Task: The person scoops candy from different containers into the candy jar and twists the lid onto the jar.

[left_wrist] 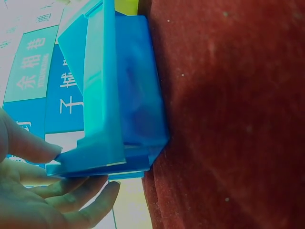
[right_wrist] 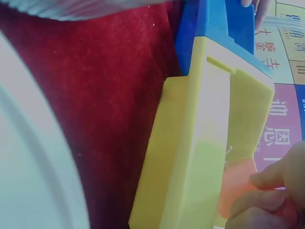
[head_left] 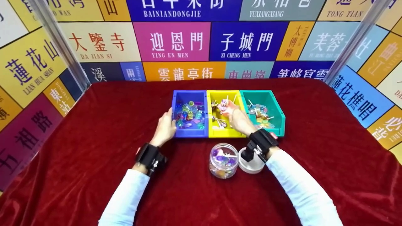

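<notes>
My left hand holds the left side of the blue bin, which contains shiny coloured pieces. In the left wrist view its thumb lies over the bin's rim and the fingers curl beneath. My right hand reaches into the yellow bin, where wrapped lollipops lie. In the right wrist view that hand pinches a translucent orange scoop-like piece, mostly hidden by the bin wall and fingers. From the head view, purple-and-white lollipops sit at this piece's far end.
A teal bin with wrapped candies adjoins the yellow one. In front stand a clear jar with purple and white items inside and, touching or nearly touching it, a white lid. Red cloth covers the table; printed panels stand behind.
</notes>
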{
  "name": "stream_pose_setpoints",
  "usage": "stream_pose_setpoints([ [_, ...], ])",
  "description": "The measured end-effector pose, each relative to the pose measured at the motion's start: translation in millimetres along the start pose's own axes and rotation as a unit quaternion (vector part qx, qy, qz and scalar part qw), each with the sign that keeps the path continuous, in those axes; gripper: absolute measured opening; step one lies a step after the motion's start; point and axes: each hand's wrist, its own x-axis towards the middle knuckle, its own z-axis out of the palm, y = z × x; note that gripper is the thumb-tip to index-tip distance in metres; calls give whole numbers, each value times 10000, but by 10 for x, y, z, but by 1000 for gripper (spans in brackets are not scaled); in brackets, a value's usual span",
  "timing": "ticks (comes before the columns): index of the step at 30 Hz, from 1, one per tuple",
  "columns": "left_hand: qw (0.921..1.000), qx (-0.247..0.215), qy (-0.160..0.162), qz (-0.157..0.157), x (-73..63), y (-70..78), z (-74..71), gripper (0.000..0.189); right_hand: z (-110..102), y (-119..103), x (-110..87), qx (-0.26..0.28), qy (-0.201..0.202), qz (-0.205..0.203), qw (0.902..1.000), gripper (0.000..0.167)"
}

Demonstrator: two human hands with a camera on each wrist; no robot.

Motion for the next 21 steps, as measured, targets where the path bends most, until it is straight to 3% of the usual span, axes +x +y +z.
stream_pose_setpoints([
  [5, 10000, -48, 13, -52, -6, -6, 7, 50, -10, 30, -59, 44, 160, -184, 9997, 54],
  [10, 9998, -138, 146, 28, -23, -11, 9, 50, -24, 46, -97, -10, 371, -105, 9993, 49],
  [17, 9958, -339, 796, 316, -27, 9, 4, 47, -73, 83, -146, 416, 511, 155, 9977, 39],
  [21, 9892, -479, 1208, 680, -27, 59, 6, 43, -118, 126, -170, 733, 702, 8, 9948, 38],
])
